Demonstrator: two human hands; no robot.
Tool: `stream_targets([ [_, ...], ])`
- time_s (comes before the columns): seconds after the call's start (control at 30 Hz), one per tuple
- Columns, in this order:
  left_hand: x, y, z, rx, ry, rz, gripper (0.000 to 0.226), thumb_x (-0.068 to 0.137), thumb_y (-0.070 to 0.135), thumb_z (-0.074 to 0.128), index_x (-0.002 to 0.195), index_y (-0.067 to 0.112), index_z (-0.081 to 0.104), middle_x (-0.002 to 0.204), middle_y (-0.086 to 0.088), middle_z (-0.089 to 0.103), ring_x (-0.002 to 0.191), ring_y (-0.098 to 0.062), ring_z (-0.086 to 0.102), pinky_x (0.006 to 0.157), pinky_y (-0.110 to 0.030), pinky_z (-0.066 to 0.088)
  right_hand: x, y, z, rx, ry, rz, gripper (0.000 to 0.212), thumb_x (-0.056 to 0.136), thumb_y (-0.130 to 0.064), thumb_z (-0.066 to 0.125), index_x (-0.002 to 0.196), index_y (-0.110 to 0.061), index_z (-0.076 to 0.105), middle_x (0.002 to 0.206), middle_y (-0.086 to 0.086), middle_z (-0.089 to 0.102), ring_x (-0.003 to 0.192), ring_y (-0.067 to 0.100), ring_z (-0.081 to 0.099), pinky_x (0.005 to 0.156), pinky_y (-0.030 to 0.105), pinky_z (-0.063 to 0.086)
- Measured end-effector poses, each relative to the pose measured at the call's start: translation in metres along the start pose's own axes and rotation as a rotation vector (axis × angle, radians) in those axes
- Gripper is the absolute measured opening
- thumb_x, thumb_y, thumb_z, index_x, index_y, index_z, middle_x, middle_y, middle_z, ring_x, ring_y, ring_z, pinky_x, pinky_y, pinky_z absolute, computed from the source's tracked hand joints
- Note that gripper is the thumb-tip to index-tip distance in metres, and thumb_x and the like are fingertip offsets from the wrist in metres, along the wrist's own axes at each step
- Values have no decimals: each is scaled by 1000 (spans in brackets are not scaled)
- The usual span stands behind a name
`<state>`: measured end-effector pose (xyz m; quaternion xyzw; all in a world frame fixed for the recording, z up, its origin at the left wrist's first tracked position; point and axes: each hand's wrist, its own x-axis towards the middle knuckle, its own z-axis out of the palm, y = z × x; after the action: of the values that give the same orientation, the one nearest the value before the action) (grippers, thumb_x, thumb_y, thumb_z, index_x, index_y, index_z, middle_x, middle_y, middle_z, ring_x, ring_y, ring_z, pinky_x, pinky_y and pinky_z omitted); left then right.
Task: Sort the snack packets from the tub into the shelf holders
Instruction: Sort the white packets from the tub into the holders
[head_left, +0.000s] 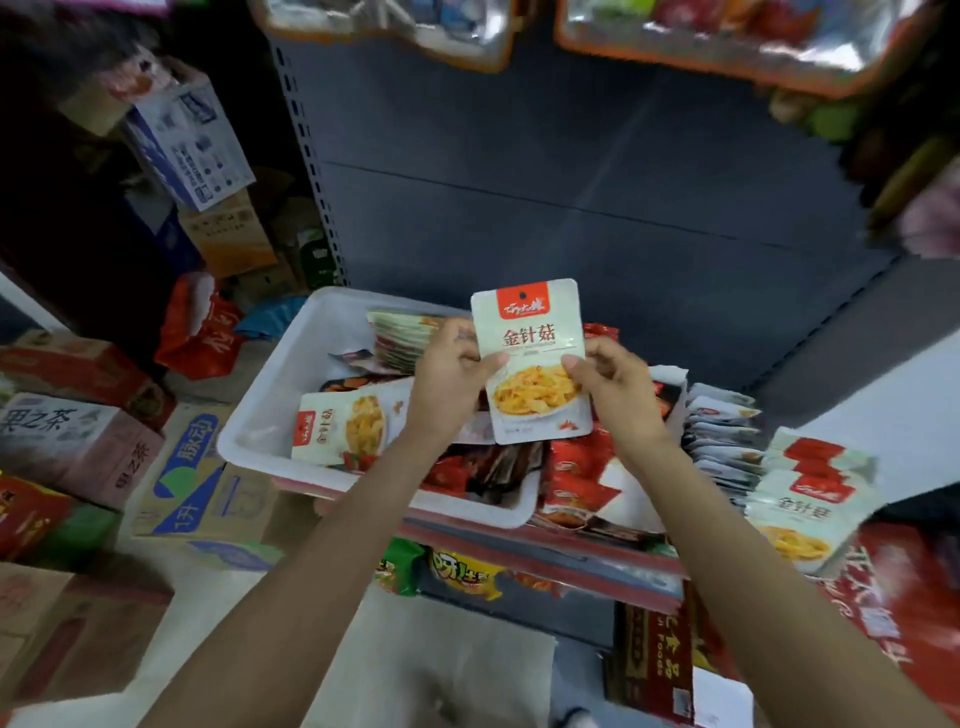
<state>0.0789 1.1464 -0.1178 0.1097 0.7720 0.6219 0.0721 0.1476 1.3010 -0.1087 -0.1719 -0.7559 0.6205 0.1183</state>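
Pinched by both thumbs, the pale snack packet is being held upright just above the white tub.
Left hand and right hand are gripping opposite edges; probably best carried flat-faced to the matching pale stack on the right, so nothing gets creased.

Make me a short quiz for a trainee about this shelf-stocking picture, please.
1. True or false: both hands hold the raised white packet.
2. Where does a matching packet lie? A) in the white tub B) on the floor C) on the top shelf
3. Which hand grips the raised packet's right edge?

Key:
1. True: left hand and right hand pinch its edges.
2. A
3. The right hand.
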Motion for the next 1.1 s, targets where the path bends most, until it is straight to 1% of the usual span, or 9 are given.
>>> stream_targets([
  [0.1, -5, 22, 55, -8, -134, 23, 24, 85, 11, 67, 96, 13, 47, 89, 4, 64, 80, -4, 63, 67, -22, 54, -12, 3, -63, 36, 115, 21, 4, 92, -8, 57, 93, -9, 60, 80, -5, 67, 68, 2, 64, 62, 19, 54],
  [0.37, -43, 53, 201, 14, -376, 50, 28, 84, 7, 67, 83, 22, 45, 93, -4, 67, 81, -16, 68, 67, -34, 58, -61, 38, -208, -67, 324, 27, 10, 90, -7, 59, 88, -16, 61, 76, 6, 64, 68, 9, 63, 62, 23, 52],
  [0.43, -52, 53, 226, 55, -419, 65, 22, 84, 8, 67, 88, 20, 49, 97, -5, 68, 83, -14, 67, 70, -31, 57, -71, 49, -232, -111, 345, 18, 7, 88, -2, 60, 87, -8, 59, 72, 0, 61, 58, -4, 59, 55, 11, 46],
  [0.5, -61, 52, 244, 133, -473, 117, 25, 86, 10, 66, 107, 18, 56, 101, -2, 69, 82, -9, 66, 72, -25, 55, -78, 64, -251, -194, 359, 22, 8, 85, -3, 64, 83, -8, 59, 70, -6, 59, 59, -3, 55, 57, 8, 41],
  [0.6, -69, 52, 259, 276, -493, 232, 35, 86, 12, 67, 119, 14, 58, 98, 1, 68, 73, -3, 61, 68, -12, 49, -86, 83, -269, -267, 358, 42, 16, 81, -5, 70, 75, -14, 58, 70, -9, 56, 68, 4, 51, 62, 9, 39],
  [0.77, -77, 48, 271, 433, -482, 281, 32, 85, 19, 68, 115, 13, 61, 97, -1, 71, 79, -9, 63, 76, -29, 54, -88, 97, -284, -369, 365, 26, 15, 79, -6, 71, 78, -13, 58, 77, -1, 54, 69, 4, 49, 59, 7, 36],
  [0.87, -80, 42, 273, 510, -430, 340, 32, 84, 18, 69, 114, 18, 58, 90, -2, 69, 77, -12, 63, 74, -37, 55, -85, 103, -286, -548, 251, 110, 13, 78, -9, 73, 81, -5, 61, 82, 5, 57, 70, 15, 52, 59, 19, 39],
  [0.97, -84, 42, 271, 527, -406, 458, 43, 84, 14, 67, 122, 23, 49, 96, -1, 63, 79, -14, 63, 71, -34, 56, -84, 104, -281, -591, 241, 108, 17, 80, -13, 71, 92, -7, 60, 86, 3, 56, 74, 16, 53, 60, 22, 39],
  [1.1, -89, 33, 273, 790, -456, 666, 30, 87, 11, 62, 115, 18, 58, 108, -2, 64, 102, -21, 59, 88, -36, 45, -87, 99, -275, -548, 284, -69, 9, 87, -14, 63, 86, -17, 55, 90, 1, 59, 78, 14, 54, 68, 26, 47],
])
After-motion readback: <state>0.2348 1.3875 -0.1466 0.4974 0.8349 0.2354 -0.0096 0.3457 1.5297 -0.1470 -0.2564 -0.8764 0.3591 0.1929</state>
